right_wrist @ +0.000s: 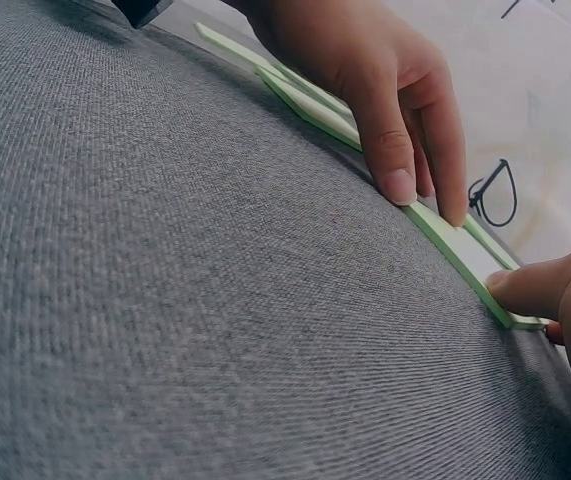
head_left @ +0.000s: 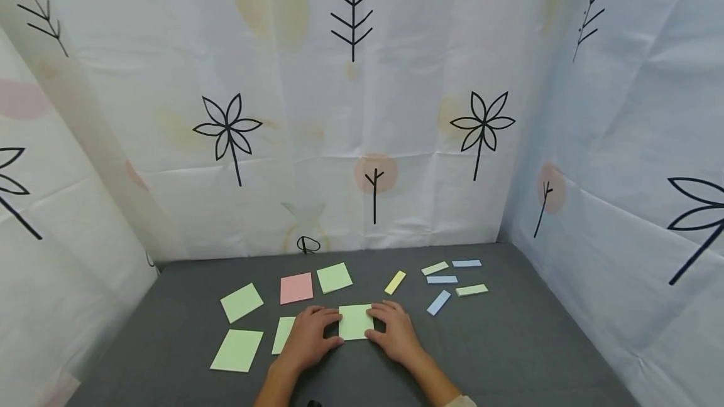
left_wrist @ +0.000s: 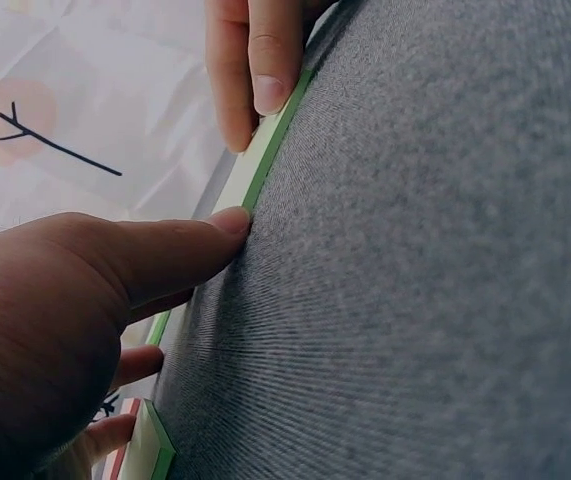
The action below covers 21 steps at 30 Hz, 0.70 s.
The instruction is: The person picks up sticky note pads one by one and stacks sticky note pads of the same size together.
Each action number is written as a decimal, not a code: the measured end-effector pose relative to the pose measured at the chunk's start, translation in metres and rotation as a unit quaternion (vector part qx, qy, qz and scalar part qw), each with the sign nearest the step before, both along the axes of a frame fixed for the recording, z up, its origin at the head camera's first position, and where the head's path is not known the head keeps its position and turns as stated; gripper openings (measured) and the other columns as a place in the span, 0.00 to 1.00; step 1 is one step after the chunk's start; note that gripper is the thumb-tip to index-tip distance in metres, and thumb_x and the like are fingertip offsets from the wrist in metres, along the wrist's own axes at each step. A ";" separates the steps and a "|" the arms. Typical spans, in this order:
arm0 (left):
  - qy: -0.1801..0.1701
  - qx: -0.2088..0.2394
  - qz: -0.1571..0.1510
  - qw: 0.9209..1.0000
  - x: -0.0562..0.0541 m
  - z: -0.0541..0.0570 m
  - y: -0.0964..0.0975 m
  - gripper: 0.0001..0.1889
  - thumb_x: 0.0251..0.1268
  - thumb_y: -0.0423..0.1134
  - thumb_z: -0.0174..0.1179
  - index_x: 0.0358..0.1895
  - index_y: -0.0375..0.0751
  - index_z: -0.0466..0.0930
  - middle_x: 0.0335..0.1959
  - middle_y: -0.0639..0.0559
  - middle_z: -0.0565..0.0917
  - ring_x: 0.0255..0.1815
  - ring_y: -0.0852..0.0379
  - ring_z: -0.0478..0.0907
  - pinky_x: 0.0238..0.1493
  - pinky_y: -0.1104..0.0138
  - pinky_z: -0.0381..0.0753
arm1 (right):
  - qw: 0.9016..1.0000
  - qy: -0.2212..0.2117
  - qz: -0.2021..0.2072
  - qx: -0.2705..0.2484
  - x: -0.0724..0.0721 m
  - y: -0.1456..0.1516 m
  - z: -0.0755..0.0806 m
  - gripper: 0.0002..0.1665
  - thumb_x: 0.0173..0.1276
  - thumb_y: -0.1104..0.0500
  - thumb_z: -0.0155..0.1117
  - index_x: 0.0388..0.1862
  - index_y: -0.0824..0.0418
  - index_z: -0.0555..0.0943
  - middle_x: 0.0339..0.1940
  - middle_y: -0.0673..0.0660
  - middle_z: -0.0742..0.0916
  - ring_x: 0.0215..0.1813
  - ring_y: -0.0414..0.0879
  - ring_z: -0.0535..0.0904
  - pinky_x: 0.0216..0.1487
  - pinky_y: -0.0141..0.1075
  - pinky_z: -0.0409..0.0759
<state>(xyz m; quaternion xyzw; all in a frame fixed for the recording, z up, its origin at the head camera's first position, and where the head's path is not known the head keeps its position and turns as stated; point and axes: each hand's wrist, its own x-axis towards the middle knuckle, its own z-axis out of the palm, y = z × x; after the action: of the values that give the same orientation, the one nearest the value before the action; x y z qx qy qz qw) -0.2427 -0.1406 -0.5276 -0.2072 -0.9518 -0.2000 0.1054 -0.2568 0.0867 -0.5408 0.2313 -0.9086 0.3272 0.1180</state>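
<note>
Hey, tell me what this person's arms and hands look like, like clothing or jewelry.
The left hand and right hand are bare, with no gloves or rings visible. The left forearm shows no sleeve in the head view; at the right forearm, a bit of pale beige sleeve appears.

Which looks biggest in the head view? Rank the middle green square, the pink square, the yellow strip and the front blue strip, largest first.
1. Middle green square: looks largest, though nearer than the pink and partly covered.
2. Pink square.
3. Yellow strip and front blue strip: too alike to rank.
</note>
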 end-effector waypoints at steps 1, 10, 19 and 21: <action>-0.001 -0.001 0.001 1.000 -0.001 0.000 0.000 0.24 0.52 0.48 0.72 0.53 0.43 0.84 0.53 0.51 0.83 0.58 0.42 0.73 0.59 0.43 0.68 | 1.000 0.000 -0.002 0.001 0.000 0.000 0.000 0.23 0.55 0.56 0.75 0.51 0.61 0.85 0.54 0.57 0.85 0.61 0.60 0.73 0.54 0.60 0.70; 0.009 -0.003 0.006 1.000 -0.010 -0.006 0.001 0.23 0.54 0.50 0.71 0.53 0.44 0.84 0.53 0.52 0.83 0.57 0.45 0.74 0.59 0.44 0.69 | 1.000 0.004 -0.017 0.016 -0.005 0.000 0.000 0.23 0.57 0.55 0.73 0.52 0.60 0.84 0.55 0.56 0.84 0.62 0.58 0.72 0.55 0.58 0.69; 0.021 0.002 0.013 1.000 -0.013 -0.008 0.001 0.22 0.54 0.49 0.71 0.52 0.45 0.85 0.52 0.53 0.83 0.56 0.45 0.74 0.58 0.44 0.69 | 0.999 0.010 -0.026 0.024 -0.008 -0.002 0.001 0.23 0.59 0.53 0.73 0.53 0.59 0.84 0.56 0.55 0.84 0.62 0.57 0.72 0.55 0.57 0.69; 0.023 0.002 0.015 1.000 -0.013 -0.008 0.000 0.22 0.54 0.49 0.71 0.52 0.45 0.85 0.52 0.53 0.83 0.56 0.46 0.74 0.58 0.45 0.69 | 0.999 0.016 -0.024 0.025 -0.008 -0.002 0.001 0.23 0.58 0.53 0.73 0.52 0.59 0.84 0.55 0.55 0.84 0.62 0.58 0.72 0.54 0.57 0.69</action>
<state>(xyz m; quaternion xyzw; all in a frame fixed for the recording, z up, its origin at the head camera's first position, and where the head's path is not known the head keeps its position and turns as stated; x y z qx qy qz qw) -0.2558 -0.1401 -0.5358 -0.1967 -0.9518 -0.1956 0.1305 -0.2653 0.0846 -0.5399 0.2173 -0.9197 0.2981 0.1346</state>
